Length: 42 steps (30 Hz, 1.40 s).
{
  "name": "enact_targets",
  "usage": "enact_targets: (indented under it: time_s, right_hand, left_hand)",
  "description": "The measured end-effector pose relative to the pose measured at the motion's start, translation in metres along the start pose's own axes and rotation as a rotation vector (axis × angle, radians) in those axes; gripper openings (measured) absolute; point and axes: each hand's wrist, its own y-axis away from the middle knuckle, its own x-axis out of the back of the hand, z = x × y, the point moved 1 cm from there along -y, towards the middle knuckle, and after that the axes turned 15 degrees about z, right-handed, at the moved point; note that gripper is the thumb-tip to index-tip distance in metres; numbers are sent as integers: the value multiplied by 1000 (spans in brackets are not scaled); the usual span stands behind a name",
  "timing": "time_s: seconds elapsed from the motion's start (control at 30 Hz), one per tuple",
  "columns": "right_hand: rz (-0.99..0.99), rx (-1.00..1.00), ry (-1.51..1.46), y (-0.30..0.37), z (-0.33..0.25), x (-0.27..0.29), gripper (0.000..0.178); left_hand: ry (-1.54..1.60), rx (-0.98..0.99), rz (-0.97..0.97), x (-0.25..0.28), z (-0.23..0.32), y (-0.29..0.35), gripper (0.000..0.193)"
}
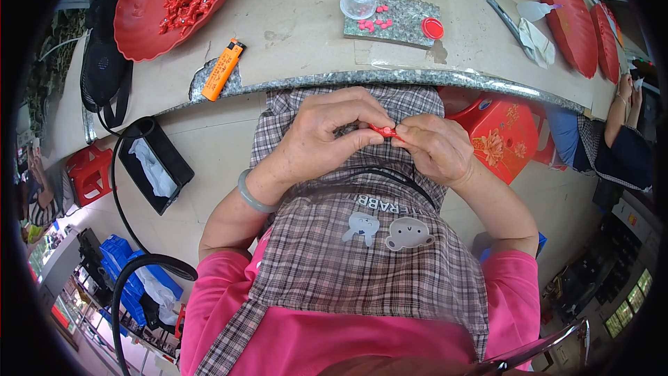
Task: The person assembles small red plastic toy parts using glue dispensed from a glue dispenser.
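Observation:
A small, glossy red piece [384, 130] is pinched between my two hands in front of the plaid apron, just off the table's near edge. My left hand [325, 131] closes thumb and fingertips on its left end. On its right end, the fingertips of my right hand [444, 147] are pressed together. Fingers cover much of the piece, so its full shape is hidden. Beyond my hands, a grey stone slab [407, 12] lies on the table with several pink bits [376, 24], a clear plastic cup [359, 0] and a round red lid [432, 28].
Several small red figures [191, 0] fill a red scalloped dish [139, 24] at far left, near an orange lighter [224, 69]. Rightward lie a pen-like tool [497, 14], white squeeze bottle [534, 10], crumpled tissue [537, 45] and red dish [567, 24]. A red stool [511, 132] stands right.

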Motion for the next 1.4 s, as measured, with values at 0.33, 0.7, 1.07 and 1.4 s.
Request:
enact_targets:
  time_s: [0.33,0.7,1.07,1.4]
  right_hand:
    - [11,-1,0,1,0,-1,32]
    - [9,-6,-4,1,0,-1,34]
    - [9,-5,-2,1,0,-1,34]
    - [9,-10,-10,0,1,-2,34]
  left_hand:
    - [5,-23,13,-1,0,-1,16]
    - [24,-5,18,0,-1,1,15]
    - [25,-8,17,0,0,0,16]
    - [2,-7,0,1,-2,0,14]
